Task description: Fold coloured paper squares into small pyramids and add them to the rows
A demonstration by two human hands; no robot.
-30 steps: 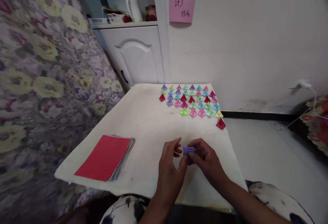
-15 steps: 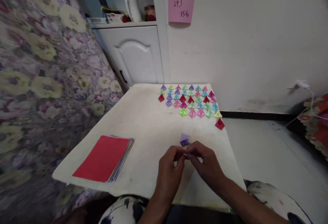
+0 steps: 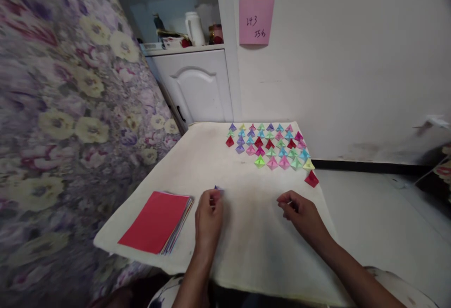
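My left hand [image 3: 207, 216] is over the middle of the table, right of the paper stack. Its fingers are pinched on a small purple folded paper [image 3: 219, 188], which shows just past the fingertips and is mostly hidden. Well apart from it, my right hand [image 3: 305, 213] hovers over the right side of the table. Its thumb and fingers are drawn together, and whether something tiny sits between them I cannot make out. Beyond both hands, several rows of small folded paper pieces [image 3: 269, 144] in many colours lie at the table's far right.
A stack of coloured paper with a red sheet on top [image 3: 155, 222] lies at the left of the cloth-covered table [image 3: 197, 167]. One red folded piece [image 3: 312, 179] sits near the right edge. A floral curtain [image 3: 84, 125] hangs at left; a white cabinet [image 3: 200, 82] stands behind.
My hands were together, pinching at the near end of the purple folded paper; now they are apart, the left moved leftward with the purple paper, the right moved rightward. The view has shifted slightly.
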